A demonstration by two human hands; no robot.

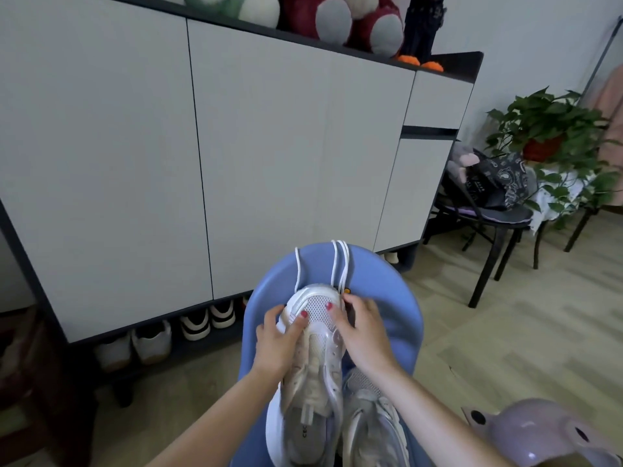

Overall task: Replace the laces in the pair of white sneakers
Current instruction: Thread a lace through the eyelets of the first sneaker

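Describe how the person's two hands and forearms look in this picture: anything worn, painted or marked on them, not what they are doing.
Both forearms are bare up to the bottom edge of the frame, with no sleeves, watch or bracelet in view. The left hand and right hand wear no gloves, and no rings show. The visible thumbnails are painted red; the other nails are hidden or too blurred to judge.

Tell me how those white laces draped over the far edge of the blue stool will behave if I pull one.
The white laces look thin and floppy, draping over the blue stool, so one would probably slide off easily. Their near ends vanish behind the held sneaker; they may snag.
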